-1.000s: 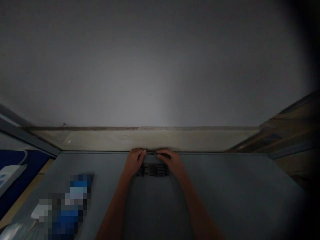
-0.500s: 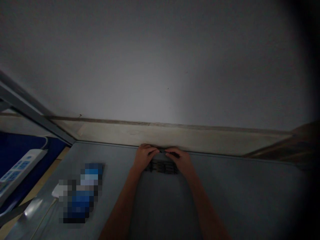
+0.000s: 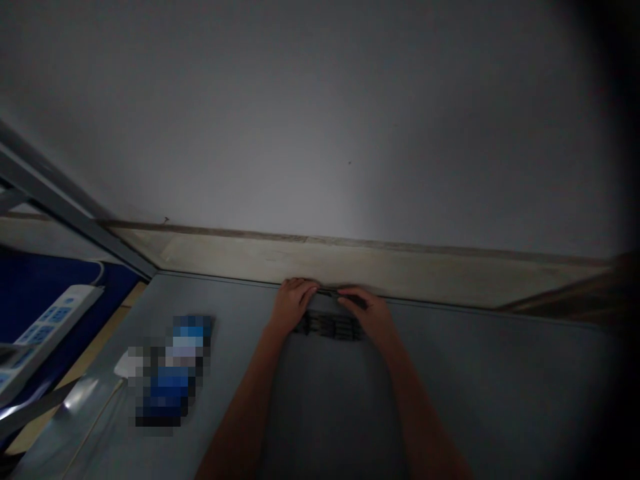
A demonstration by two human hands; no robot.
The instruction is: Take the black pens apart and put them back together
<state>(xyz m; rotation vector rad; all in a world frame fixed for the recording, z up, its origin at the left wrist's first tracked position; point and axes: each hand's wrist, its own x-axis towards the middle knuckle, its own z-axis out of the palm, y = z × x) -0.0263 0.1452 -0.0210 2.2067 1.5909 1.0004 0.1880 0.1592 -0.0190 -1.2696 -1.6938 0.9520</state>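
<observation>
Your left hand [image 3: 295, 308] and right hand [image 3: 369, 315] are closed on a dark strip [image 3: 347, 297]; its long axis lies sideways, along the table [image 3: 475, 373] edge (a ridged piece [image 3: 329, 327] lies just below).

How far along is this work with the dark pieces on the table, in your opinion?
Done: a row of dark pieces already lies flat on the grey table. In hand: the left hand and right hand are at a thin dark strip along the far edge. Still left: the picture is too dark to tell what remains.
</observation>
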